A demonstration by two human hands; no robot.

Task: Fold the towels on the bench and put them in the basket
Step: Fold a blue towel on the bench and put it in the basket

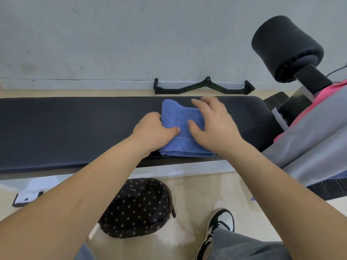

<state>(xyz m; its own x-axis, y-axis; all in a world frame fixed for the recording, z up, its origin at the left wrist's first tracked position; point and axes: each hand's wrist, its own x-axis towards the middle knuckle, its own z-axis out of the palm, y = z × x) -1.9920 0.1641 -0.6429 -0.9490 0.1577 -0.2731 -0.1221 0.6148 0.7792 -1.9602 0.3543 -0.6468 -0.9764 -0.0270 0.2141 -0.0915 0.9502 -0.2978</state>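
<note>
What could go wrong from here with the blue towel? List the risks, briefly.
1. The blue towel sits at the near edge of the bench; lifted loosely by the left hand, the fold may open once the right hand stops pressing it.
2. The basket lies partly under the bench, so a drop could miss it.

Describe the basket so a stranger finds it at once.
Find the long black bench. On the floor just in front of it, left of the shoe, sits the basket. It is the only dark fabric thing dotted with small pale flowers.
</note>
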